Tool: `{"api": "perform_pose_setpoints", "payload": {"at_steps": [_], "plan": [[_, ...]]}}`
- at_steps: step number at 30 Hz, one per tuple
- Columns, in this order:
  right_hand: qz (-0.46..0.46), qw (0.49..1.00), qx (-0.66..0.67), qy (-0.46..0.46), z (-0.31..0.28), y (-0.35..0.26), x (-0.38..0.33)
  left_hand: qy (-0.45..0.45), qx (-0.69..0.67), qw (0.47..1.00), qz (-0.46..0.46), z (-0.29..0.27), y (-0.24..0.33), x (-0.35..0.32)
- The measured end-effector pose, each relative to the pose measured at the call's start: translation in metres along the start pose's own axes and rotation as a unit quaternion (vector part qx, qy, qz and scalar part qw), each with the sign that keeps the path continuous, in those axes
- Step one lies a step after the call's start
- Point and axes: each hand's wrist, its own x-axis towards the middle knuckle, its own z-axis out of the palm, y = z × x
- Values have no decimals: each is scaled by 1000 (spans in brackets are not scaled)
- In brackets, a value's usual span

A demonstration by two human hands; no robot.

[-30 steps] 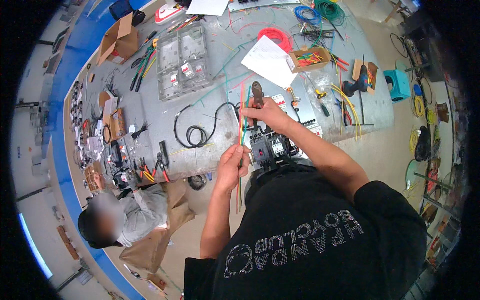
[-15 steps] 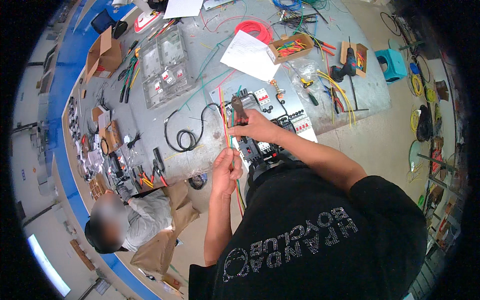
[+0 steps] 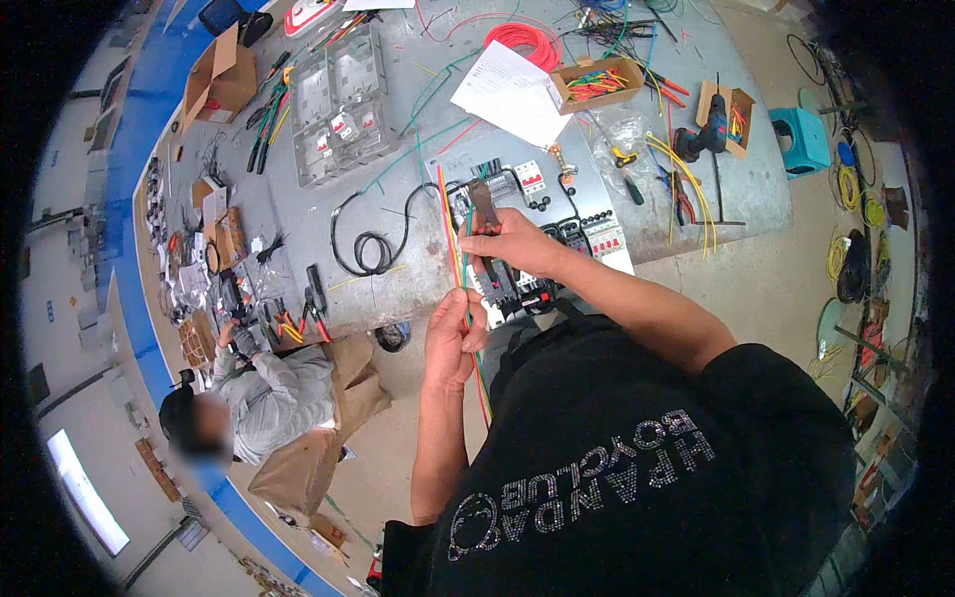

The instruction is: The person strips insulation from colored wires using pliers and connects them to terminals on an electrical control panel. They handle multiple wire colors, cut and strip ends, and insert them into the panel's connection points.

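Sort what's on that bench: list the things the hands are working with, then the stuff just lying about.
In hand:
left hand gripping the bundle of coloured wires
right hand holding the pliers
breaker panel under them

Lying about:
black cable coil
red wire coil
paper sheets
cordless drill
grey enclosure

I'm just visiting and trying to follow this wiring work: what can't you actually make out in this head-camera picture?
- Plier jaws: too small to tell whether they grip a wire.
- Wire bundle: its middle is hidden inside the left hand.
- Breaker panel: partly covered by the right hand and forearm.
- Small parts along the bench: too small and bent by the fisheye rim.
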Motion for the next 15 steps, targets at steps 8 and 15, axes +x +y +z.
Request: {"api": "perform_pose_setpoints", "payload": {"at_steps": [8, 15], "plan": [[-27, 999, -1, 32, 18, 18, -6, -34, 11, 999, -26, -45, -4, -11], [6, 990, -76, 117, 87, 72, -24, -64, 193, 979, 8, -102, 9, -20]]}}
